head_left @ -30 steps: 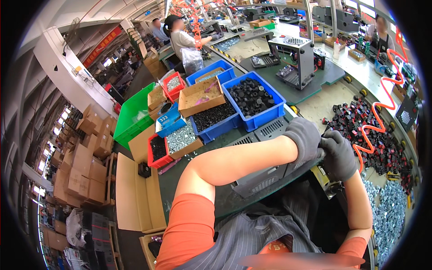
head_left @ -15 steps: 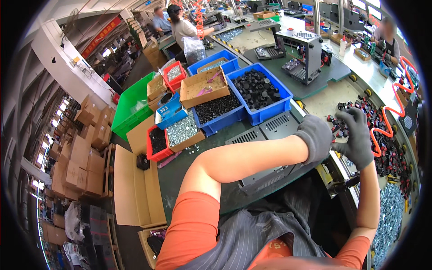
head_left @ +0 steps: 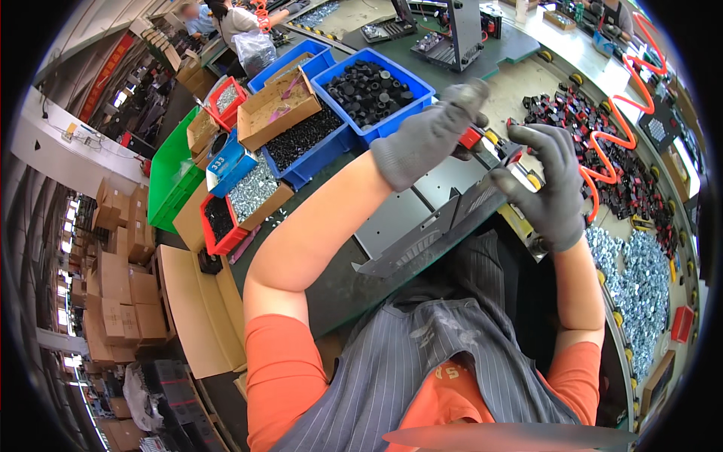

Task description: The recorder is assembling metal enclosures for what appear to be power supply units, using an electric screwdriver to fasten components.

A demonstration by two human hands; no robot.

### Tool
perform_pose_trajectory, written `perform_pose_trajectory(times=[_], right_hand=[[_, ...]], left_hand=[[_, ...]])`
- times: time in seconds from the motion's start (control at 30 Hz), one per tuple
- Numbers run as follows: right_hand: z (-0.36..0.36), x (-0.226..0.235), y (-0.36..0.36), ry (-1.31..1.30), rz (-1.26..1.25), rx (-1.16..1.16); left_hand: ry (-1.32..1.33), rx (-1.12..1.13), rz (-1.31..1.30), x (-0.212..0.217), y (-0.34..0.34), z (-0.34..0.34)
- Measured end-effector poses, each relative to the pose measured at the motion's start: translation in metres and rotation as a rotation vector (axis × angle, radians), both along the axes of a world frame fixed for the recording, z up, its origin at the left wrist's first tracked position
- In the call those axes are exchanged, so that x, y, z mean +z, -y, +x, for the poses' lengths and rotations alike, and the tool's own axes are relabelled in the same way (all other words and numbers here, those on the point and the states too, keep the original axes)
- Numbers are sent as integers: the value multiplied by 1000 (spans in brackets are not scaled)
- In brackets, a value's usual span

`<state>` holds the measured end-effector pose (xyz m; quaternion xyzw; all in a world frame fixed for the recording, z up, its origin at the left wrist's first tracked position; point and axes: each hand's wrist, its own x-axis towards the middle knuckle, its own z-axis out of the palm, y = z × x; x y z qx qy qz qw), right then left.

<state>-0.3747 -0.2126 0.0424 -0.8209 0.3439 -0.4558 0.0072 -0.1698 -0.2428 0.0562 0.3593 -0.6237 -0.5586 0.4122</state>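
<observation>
My left hand (head_left: 433, 139), in a grey glove, is closed around a small black part with a red face (head_left: 471, 138), perhaps a switch; its fingers partly cover it. Just to the right, my gloved right hand (head_left: 548, 181) has its thumb and fingers apart in a curve. A second small black-and-red piece (head_left: 514, 154) shows between the two hands, by the right fingertips; whether the pieces are joined I cannot tell. Below the left hand lies a grey sheet-metal panel (head_left: 403, 226) with slots and bent edges, on the green bench top (head_left: 331, 290).
A blue bin of black caps (head_left: 369, 94) stands beyond my left forearm. Beside it are bins and cartons of small screws (head_left: 252, 188). Many black-and-red parts (head_left: 625, 158) and a silvery heap of small metal pieces (head_left: 636, 286) lie on the right. An orange coiled hose (head_left: 602, 139) hangs there.
Both hands have moved left and up in the picture, and the gap between them shows more. Red-and-black pieces are now visible at the fingers. The whole view has shifted.
</observation>
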Motion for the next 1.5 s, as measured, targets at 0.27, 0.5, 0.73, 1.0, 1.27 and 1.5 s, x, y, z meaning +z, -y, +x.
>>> perform_pose_trajectory(times=[0.27,0.5,0.73,1.0,1.27,1.5], right_hand=[[47,1,-17,104,166,292],[42,-26,-45,-193,53,372],[58,-35,-50,-294,0,181],[72,-32,-44,-192,73,260],[63,-3,-12,-552,-26,135],[73,-18,-3,-474,-100,269]], left_hand=[[106,2,-171,1,-67,43],[813,201,-367,16,-110,76],[1317,198,-665,7,-124,48],[1351,227,-686,4,-115,42],[1371,169,-567,-3,-108,38],[1511,-12,-375,12,-113,36]])
